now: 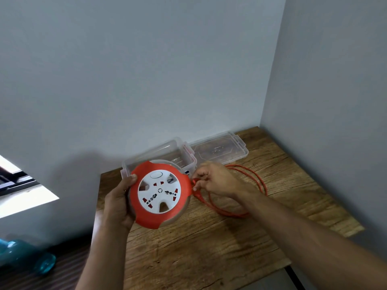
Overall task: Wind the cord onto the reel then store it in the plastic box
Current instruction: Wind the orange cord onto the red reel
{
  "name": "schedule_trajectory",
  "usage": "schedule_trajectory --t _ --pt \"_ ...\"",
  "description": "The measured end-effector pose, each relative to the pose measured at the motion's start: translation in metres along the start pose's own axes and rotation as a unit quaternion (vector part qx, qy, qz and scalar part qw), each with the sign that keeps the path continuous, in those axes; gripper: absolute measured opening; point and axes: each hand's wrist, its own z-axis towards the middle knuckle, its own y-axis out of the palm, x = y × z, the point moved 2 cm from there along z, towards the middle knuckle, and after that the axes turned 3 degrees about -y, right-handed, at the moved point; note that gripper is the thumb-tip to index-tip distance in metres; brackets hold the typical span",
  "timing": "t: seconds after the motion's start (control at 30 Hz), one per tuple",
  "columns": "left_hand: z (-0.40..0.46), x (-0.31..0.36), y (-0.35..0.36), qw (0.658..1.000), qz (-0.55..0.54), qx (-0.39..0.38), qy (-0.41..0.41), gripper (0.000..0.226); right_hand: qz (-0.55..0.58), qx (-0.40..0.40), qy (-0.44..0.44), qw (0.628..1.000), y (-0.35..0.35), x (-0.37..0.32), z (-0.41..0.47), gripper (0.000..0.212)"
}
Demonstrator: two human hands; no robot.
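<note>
Left hand point(118, 203) grips the round orange-and-white socket reel point(160, 194) above the wooden table point(209, 243); right hand point(215, 180) pinches the orange cord point(240, 214) beside its rim.

An orange-red reel point(160, 194) with a white socket face marked by red shutters is seen beside a matching orange-red cord point(240, 197), a clear plastic box point(146, 162) and a brown wood-grain table point(209, 248) against pale grey walls point(146, 70).
</note>
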Motion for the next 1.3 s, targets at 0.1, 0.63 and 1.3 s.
schedule_trajectory --t 0.1,0.63,1.3 --pt "0.001 0.004 -0.004 1.000 0.003 0.004 0.013 0.038 0.004 0.085 -0.055 0.995 -0.004 -0.004 -0.005 0.012" --pt "0.000 0.018 -0.008 0.980 -0.056 0.078 0.177 0.006 0.287 -0.100 0.212 0.929 0.036 -0.002 -0.019 0.019" --pt "-0.004 0.005 0.004 0.987 0.000 0.112 0.113 0.038 -0.148 -0.016 -0.055 0.987 0.051 -0.080 0.011 0.065"
